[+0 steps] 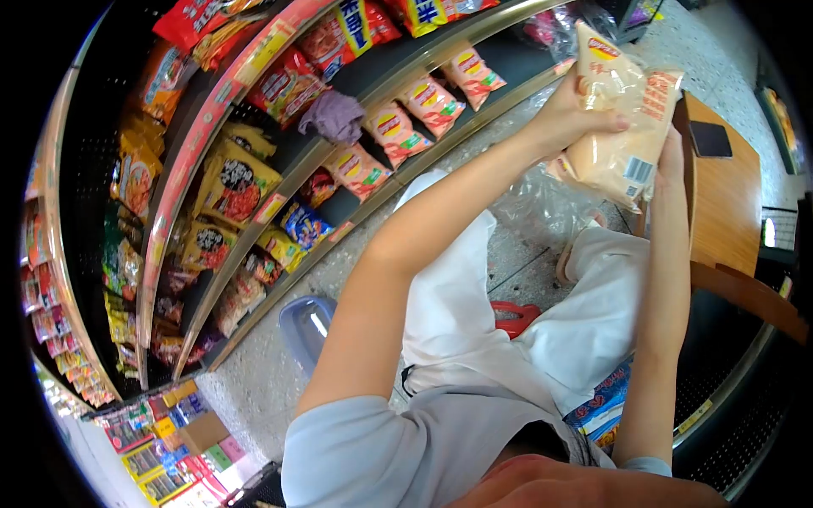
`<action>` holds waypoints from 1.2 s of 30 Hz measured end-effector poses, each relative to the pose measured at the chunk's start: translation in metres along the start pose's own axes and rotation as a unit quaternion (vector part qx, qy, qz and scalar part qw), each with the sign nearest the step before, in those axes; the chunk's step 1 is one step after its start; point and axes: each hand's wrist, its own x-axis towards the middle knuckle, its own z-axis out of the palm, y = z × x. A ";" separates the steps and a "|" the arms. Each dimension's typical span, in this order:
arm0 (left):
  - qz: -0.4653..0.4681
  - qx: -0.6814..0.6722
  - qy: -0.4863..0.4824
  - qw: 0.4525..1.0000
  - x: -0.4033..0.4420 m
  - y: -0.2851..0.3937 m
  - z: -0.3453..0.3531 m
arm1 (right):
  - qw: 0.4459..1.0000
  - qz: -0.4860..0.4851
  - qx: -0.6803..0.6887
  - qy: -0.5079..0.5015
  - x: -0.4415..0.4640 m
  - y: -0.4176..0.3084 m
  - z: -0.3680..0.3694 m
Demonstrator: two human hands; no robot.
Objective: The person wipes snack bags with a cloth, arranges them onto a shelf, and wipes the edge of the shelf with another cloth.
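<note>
Up ahead at the upper right, my left hand (576,120) grips pale peach chip bags, its thumb lying across the front. One chip bag (603,74) shows a red and yellow logo at its top. Overlapping it, a second chip bag (627,154) shows a barcode and red print. My right hand (670,161) holds the second bag by its right edge, with most fingers hidden behind it. Several chip bags (433,105) in pink and peach packs stand in a row on the lowest shelf. A crumpled purple cloth (333,117) lies at the edge of the shelf above.
Curved shelves (239,222) full of snack packs rise on the left. Clear plastic wrap (542,203) lies on the floor beyond my knees. A blue-grey plastic basin (306,332) is by my left leg. At right stands a wooden table (728,207) with a dark flat object (710,140) on it.
</note>
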 end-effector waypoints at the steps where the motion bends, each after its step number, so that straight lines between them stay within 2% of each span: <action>1: 0.027 0.012 -0.007 1.000 0.003 -0.001 -0.003 | 0.996 0.009 0.017 -0.083 -0.007 -0.002 0.013; 4: 0.054 0.056 0.011 0.997 0.011 -0.004 -0.011 | 0.992 -0.018 0.010 -0.121 0.002 -0.004 0.004; 6: 0.101 0.162 0.053 0.980 0.019 -0.015 -0.024 | 0.998 -0.055 -0.011 -0.039 0.007 -0.002 0.003; 8: 0.123 0.287 0.117 0.943 0.021 -0.021 -0.037 | 0.997 -0.067 -0.017 0.026 0.010 0.001 0.010; 9: 0.169 0.384 0.167 0.892 0.015 -0.014 -0.036 | 0.996 -0.078 -0.018 0.035 0.013 0.001 0.010; 12: 0.193 0.486 0.152 0.839 0.012 -0.006 -0.040 | 0.984 -0.144 -0.079 0.069 0.018 0.000 0.008; 13: 0.209 0.426 0.144 0.869 0.012 -0.009 -0.037 | 0.981 -0.164 -0.083 0.066 0.017 0.002 0.012; 16: 0.175 0.383 0.146 0.895 0.010 -0.014 -0.032 | 0.971 -0.198 -0.098 0.094 0.022 0.006 0.014; 20: 0.187 0.377 0.168 0.891 0.009 -0.019 -0.029 | 0.954 -0.233 -0.129 0.137 0.014 0.012 0.037; 22: 0.182 0.421 0.134 0.878 0.009 -0.018 -0.031 | 0.946 -0.235 -0.143 0.171 0.002 0.016 0.063; 23: 0.179 0.442 0.117 0.871 0.009 -0.018 -0.032 | 0.943 -0.245 -0.155 0.161 0.003 0.015 0.060; 25: 0.131 0.419 0.111 0.892 0.008 -0.014 -0.030 | 0.937 -0.264 -0.180 0.142 0.006 0.015 0.056; 26: 0.106 0.407 0.108 0.901 0.007 -0.013 -0.027 | 0.939 -0.261 -0.173 0.143 0.006 0.015 0.054; 29: 0.198 0.322 0.075 0.923 0.015 -0.020 -0.029 | 0.945 -0.254 -0.151 0.139 0.006 0.014 0.056; 32: 0.193 0.382 0.083 0.900 0.015 -0.023 -0.033 | 0.954 -0.238 -0.134 0.127 0.006 0.012 0.054; 36: 0.175 0.280 0.126 0.936 0.021 -0.032 -0.035 | 0.967 -0.194 -0.138 0.089 -0.002 0.008 0.056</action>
